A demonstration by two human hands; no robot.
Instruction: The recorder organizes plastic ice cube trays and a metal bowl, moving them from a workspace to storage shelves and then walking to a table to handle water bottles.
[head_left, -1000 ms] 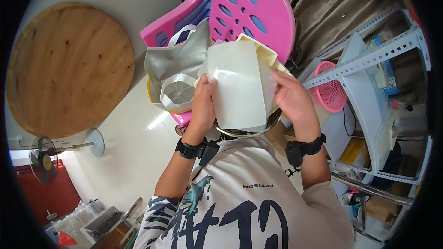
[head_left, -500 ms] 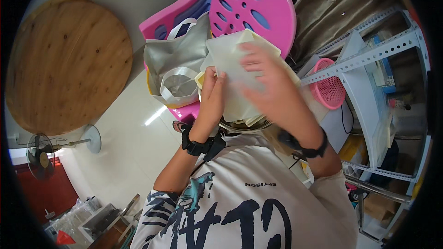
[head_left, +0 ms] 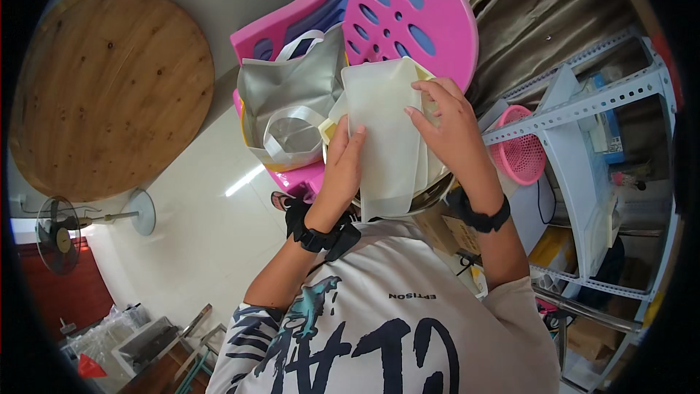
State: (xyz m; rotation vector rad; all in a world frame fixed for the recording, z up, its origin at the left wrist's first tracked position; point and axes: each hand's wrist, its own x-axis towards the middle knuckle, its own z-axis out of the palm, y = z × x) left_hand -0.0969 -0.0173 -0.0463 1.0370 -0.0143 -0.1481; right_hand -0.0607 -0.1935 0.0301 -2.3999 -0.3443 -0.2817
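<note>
A translucent whitish rectangular plastic piece (head_left: 385, 146), like a box or lid, lies tilted in front of me. My left hand (head_left: 341, 168) grips its left edge, the thumb on its face and the fingers partly hidden. My right hand (head_left: 453, 128) is at its right side, fingers spread and slightly bent, the thumb and index fingertips by the edge. Cream-coloured plastic containers (head_left: 434, 168) show beneath it, in a round metal basin (head_left: 437, 195) that is mostly hidden.
A silver-lined bag (head_left: 281, 91) with white handles stands open to the left. Behind is a pink plastic chair (head_left: 456, 25). At right are a pink mesh basket (head_left: 519, 149) and a metal shelf (head_left: 583, 102). A round wooden tabletop (head_left: 109, 95) and a fan (head_left: 58, 236) are at left.
My right hand, blurred over the plastic piece before, has drawn back to its right side. The piece now sits straighter and shows more of its face. My left hand keeps its grip.
</note>
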